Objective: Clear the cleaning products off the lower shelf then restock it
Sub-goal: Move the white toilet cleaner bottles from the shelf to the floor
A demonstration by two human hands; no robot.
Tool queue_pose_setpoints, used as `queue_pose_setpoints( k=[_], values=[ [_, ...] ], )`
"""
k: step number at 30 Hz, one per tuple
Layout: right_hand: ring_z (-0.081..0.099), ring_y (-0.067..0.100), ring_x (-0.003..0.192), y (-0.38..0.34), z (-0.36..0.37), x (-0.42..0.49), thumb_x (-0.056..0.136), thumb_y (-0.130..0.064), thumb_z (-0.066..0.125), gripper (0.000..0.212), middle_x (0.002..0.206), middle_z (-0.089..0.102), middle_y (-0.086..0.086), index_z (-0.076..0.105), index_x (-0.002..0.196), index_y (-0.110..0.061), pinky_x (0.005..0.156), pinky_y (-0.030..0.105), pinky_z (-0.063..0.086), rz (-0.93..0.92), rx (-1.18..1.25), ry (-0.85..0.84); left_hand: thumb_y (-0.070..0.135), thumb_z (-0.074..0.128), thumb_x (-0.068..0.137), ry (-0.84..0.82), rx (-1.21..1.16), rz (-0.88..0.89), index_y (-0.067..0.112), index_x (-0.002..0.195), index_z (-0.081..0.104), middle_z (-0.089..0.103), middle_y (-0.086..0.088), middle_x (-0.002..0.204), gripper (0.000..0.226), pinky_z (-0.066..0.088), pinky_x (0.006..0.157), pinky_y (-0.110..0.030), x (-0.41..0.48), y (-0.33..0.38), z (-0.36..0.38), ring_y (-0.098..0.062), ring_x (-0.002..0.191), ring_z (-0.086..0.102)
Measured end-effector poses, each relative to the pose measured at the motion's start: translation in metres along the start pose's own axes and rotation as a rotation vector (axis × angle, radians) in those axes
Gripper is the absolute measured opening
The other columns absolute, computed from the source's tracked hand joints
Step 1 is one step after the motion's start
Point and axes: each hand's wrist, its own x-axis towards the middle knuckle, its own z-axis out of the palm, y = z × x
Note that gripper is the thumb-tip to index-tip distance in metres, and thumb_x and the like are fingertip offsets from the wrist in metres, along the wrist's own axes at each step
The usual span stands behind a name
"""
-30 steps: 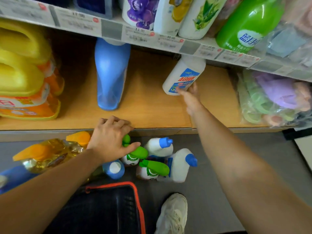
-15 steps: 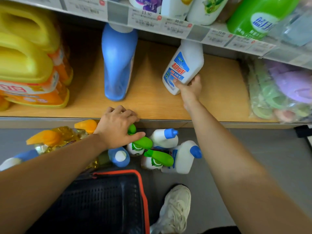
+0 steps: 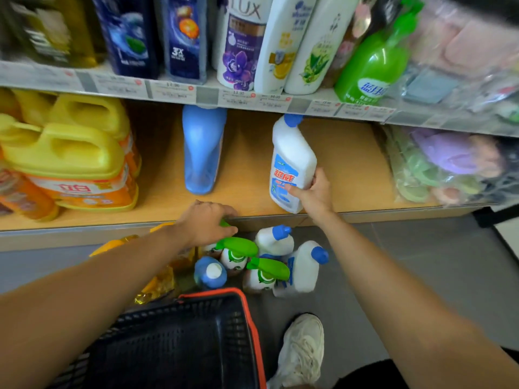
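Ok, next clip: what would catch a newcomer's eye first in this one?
Probably the right hand, gripping a white bottle with a blue cap at the front of the wooden lower shelf. Next, the cluster of green-capped and blue-capped bottles lying on the floor below the shelf edge, with the left hand reaching down onto them. The big yellow jugs at the shelf's left also stand out.
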Motion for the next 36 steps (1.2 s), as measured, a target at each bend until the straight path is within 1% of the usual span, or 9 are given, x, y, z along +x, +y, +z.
queue_pose_setpoints(
  k=[7, 10, 13, 18, 22, 25, 27, 30, 36],
  values=[
    [0.062, 0.022, 0.095, -0.043, -0.038, -0.039, 0.069, -0.015, 0.091, 0.051, 0.101, 0.064, 0.003, 0.051, 0.101, -0.016, 0.07, 0.027, 0.052, -0.253, -0.342, -0.204, 0.033, 0.071, 0.092, 0.174, -0.407, -0.022, 0.021, 0.13, 0.064, 0.071, 0.001, 0.12, 0.041, 0.05, 0.101, -0.038, -0.039, 0.016, -0.065, -0.016, 0.113, 0.065],
    [0.062, 0.024, 0.098, -0.076, -0.05, -0.056, 0.068, -0.018, 0.091, 0.051, 0.1, 0.062, -0.002, 0.052, 0.101, -0.02, 0.076, 0.039, 0.055, -0.323, -0.401, -0.274, 0.03, 0.072, 0.092, 0.278, -0.547, -0.017, 0.017, 0.132, 0.064, 0.072, 0.002, 0.105, 0.043, 0.05, 0.099, -0.037, -0.058, 0.018, -0.09, -0.018, 0.103, 0.066],
    [0.064, 0.022, 0.102, -0.112, -0.059, -0.079, 0.066, -0.022, 0.093, 0.055, 0.102, 0.063, -0.008, 0.056, 0.106, -0.026, 0.077, 0.036, 0.055, -0.399, -0.387, -0.318, 0.027, 0.07, 0.094, 0.415, -0.68, 0.024, 0.017, 0.139, 0.055, 0.07, -0.003, 0.115, 0.049, 0.051, 0.1, -0.044, -0.08, 0.021, -0.114, -0.022, 0.111, 0.064],
    [0.067, 0.018, 0.108, -0.161, -0.055, -0.133, 0.066, -0.019, 0.094, 0.065, 0.115, 0.069, 0.001, 0.061, 0.122, -0.013, 0.091, 0.047, 0.056, -0.419, -0.224, -0.413, 0.02, 0.062, 0.099, 0.558, -0.85, 0.215, 0.011, 0.126, 0.062, 0.069, -0.012, 0.123, 0.028, 0.049, 0.105, -0.049, -0.127, 0.032, -0.152, -0.024, 0.115, 0.063],
    [0.07, 0.01, 0.108, -0.181, -0.042, -0.181, 0.071, -0.012, 0.09, 0.063, 0.116, 0.073, -0.004, 0.058, 0.124, -0.022, 0.088, 0.035, 0.06, -0.32, 0.011, -0.565, 0.022, 0.06, 0.098, 0.6, -1.021, 0.276, 0.014, 0.119, 0.064, 0.073, -0.001, 0.114, 0.023, 0.054, 0.093, -0.03, -0.164, 0.04, -0.166, -0.013, 0.107, 0.066],
    [0.072, 0.015, 0.106, -0.179, -0.029, -0.207, 0.075, -0.005, 0.085, 0.059, 0.114, 0.075, -0.001, 0.058, 0.125, -0.022, 0.084, 0.035, 0.061, -0.185, 0.167, -0.68, 0.025, 0.056, 0.098, 0.527, -1.178, 0.3, 0.019, 0.114, 0.066, 0.074, 0.005, 0.103, 0.02, 0.054, 0.081, -0.022, -0.187, 0.042, -0.169, -0.01, 0.096, 0.067],
    [0.071, 0.022, 0.11, -0.177, -0.02, -0.219, 0.078, 0.003, 0.08, 0.058, 0.118, 0.074, 0.006, 0.057, 0.128, -0.017, 0.085, 0.037, 0.06, -0.119, 0.283, -0.77, 0.029, 0.053, 0.098, 0.451, -1.273, 0.316, 0.018, 0.116, 0.067, 0.074, 0.002, 0.103, 0.025, 0.057, 0.086, -0.027, -0.199, 0.041, -0.171, -0.015, 0.099, 0.069],
    [0.062, 0.037, 0.122, -0.176, -0.006, -0.227, 0.081, 0.011, 0.073, 0.066, 0.131, 0.065, 0.02, 0.049, 0.139, -0.009, 0.098, 0.054, 0.054, -0.046, 0.41, -0.914, 0.035, 0.054, 0.094, 0.323, -1.436, 0.33, 0.015, 0.124, 0.064, 0.074, -0.002, 0.104, 0.037, 0.055, 0.098, -0.036, -0.214, 0.036, -0.174, -0.023, 0.111, 0.068],
    [0.064, 0.038, 0.119, -0.177, 0.025, -0.234, 0.08, -0.013, 0.078, 0.064, 0.13, 0.066, 0.017, 0.051, 0.138, -0.011, 0.098, 0.062, 0.051, -0.01, 0.501, -0.89, 0.031, 0.049, 0.099, 0.383, -1.621, 0.264, 0.011, 0.125, 0.061, 0.069, 0.0, 0.094, 0.035, 0.055, 0.094, -0.03, -0.223, 0.024, -0.173, -0.016, 0.1, 0.063]
  ],
)
